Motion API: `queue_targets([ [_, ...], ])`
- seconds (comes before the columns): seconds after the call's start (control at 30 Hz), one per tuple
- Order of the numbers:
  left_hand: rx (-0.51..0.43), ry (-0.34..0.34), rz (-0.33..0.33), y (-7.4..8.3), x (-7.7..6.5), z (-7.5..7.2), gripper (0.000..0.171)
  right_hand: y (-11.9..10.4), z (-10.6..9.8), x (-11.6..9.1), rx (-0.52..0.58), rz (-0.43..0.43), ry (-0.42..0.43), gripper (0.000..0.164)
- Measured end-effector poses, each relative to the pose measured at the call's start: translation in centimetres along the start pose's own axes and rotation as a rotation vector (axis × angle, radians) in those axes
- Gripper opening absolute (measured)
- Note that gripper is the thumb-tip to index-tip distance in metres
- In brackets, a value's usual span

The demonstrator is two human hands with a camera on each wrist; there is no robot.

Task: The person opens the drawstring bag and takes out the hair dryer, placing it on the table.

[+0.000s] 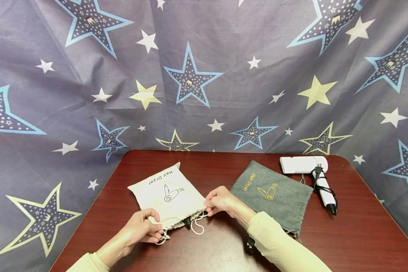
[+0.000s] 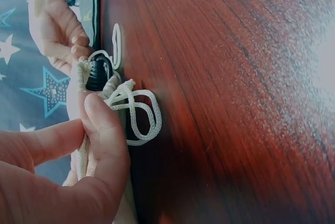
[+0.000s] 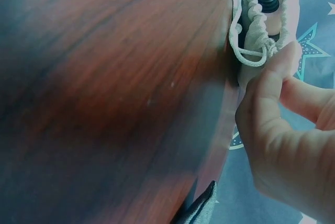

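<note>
A cream drawstring bag (image 1: 176,200), printed "Hair Dryer", lies on the table with its gathered mouth towards me. My left hand (image 1: 141,226) pinches the left corner of that mouth between thumb and fingers. At the opposite corner, my right hand (image 1: 221,201) pinches the rim. Between them the mouth gapes, and a black ribbed cord end (image 2: 97,75) shows inside; the rest of what the bag contains is hidden. White drawstring loops (image 2: 141,114) hang out by the left thumb, and another loop (image 1: 198,226) lies near the right fingers.
Right of the cream bag lies a grey drawstring bag (image 1: 278,192) with gold "Hair Dryer" print, partly behind my right forearm. A white folding hair dryer (image 1: 302,165), black cord wound about its handle, rests at the table's back right. A star-patterned cloth (image 1: 204,124) hangs behind the table (image 1: 197,162).
</note>
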State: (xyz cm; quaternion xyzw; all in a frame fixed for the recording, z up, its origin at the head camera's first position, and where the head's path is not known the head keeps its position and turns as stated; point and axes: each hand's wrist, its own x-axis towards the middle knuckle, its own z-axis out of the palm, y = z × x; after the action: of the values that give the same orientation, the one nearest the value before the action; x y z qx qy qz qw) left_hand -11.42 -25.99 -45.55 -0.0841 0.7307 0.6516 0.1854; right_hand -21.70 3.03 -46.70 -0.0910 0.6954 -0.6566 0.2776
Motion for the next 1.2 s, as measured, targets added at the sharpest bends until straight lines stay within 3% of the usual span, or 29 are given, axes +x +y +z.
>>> queue_targets([
  [0.33,0.051,-0.009,0.007,0.2,0.0,0.1,0.028,0.0,-0.2,-0.2,-0.002,0.004,-0.010,0.005],
  [0.5,0.128,0.018,0.054,0.2,0.0,1.1,0.024,0.1,-0.1,-0.4,-0.005,0.030,-0.035,0.005],
  [0.7,0.326,0.131,0.106,-0.4,0.2,2.7,0.042,0.5,0.3,-0.7,-0.057,0.052,-0.068,0.022],
  [0.8,0.492,0.216,0.136,-0.7,0.5,3.3,0.055,0.5,0.7,-0.9,-0.104,0.053,-0.046,0.028],
  [0.9,0.595,0.283,0.172,-0.8,0.8,3.6,0.063,0.5,1.1,-1.1,-0.166,0.050,-0.005,0.029],
  [1.03,0.595,0.286,0.184,-0.8,1.2,3.8,0.068,0.3,1.3,-1.2,-0.219,0.038,0.024,0.027],
  [1.2,0.681,0.288,0.232,-0.6,1.6,3.8,0.072,0.0,1.3,-1.3,-0.233,0.020,0.019,0.028],
])
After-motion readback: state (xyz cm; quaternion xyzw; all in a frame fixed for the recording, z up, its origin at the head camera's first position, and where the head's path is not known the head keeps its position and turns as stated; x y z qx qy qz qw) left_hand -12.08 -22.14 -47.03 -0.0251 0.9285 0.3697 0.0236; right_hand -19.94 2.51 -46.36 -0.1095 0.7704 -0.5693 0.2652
